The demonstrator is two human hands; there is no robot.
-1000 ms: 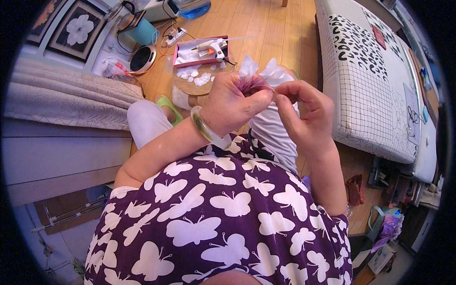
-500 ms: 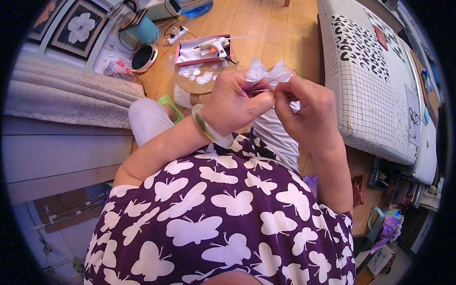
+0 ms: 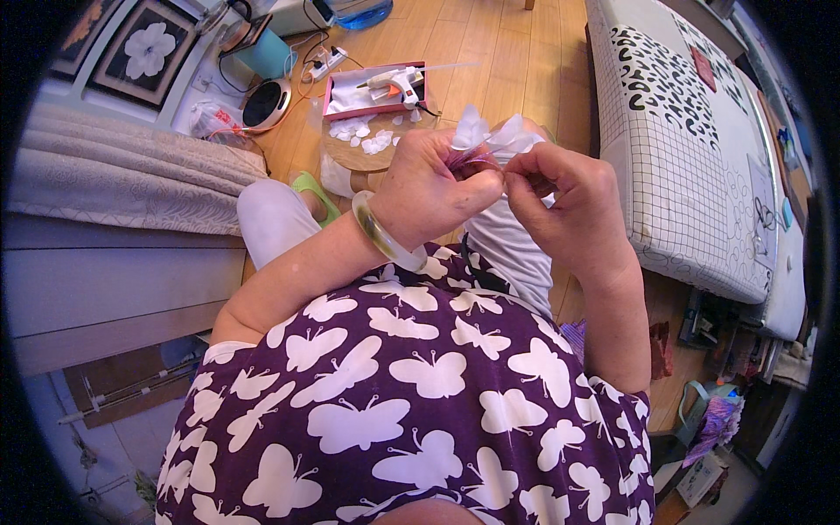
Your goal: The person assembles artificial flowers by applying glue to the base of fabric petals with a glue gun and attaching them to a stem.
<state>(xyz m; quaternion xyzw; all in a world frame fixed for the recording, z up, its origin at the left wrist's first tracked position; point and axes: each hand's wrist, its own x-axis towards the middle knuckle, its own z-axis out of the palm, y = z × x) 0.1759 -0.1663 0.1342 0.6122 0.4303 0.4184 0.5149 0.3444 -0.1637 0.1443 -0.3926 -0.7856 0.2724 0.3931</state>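
My left hand [image 3: 429, 188], with a pale bangle [image 3: 385, 234] at its wrist, is closed round a bundle of thin purple strands [image 3: 469, 161]. White petals [image 3: 506, 136] stand up just beyond the strands, between both hands. They look like parts of a handmade flower; how they are fixed is hidden by my fingers. My right hand [image 3: 573, 206] pinches close to the left thumb tip, its thumb and forefinger pressed together. Whatever sits in that pinch is too small to make out.
Beyond my hands, a pink-edged box [image 3: 337, 92] holds a white glue gun [image 3: 394, 86]. In front of it, loose white petals [image 3: 378, 142] lie on a round brown board [image 3: 346, 157]. A white patterned bed [image 3: 674, 184] is at right, a power strip [image 3: 328, 63] at far left.
My right hand has shifted slightly right and down, its fingertips a little lower beside the left thumb. The petals have tilted slightly. My left hand keeps its hold.
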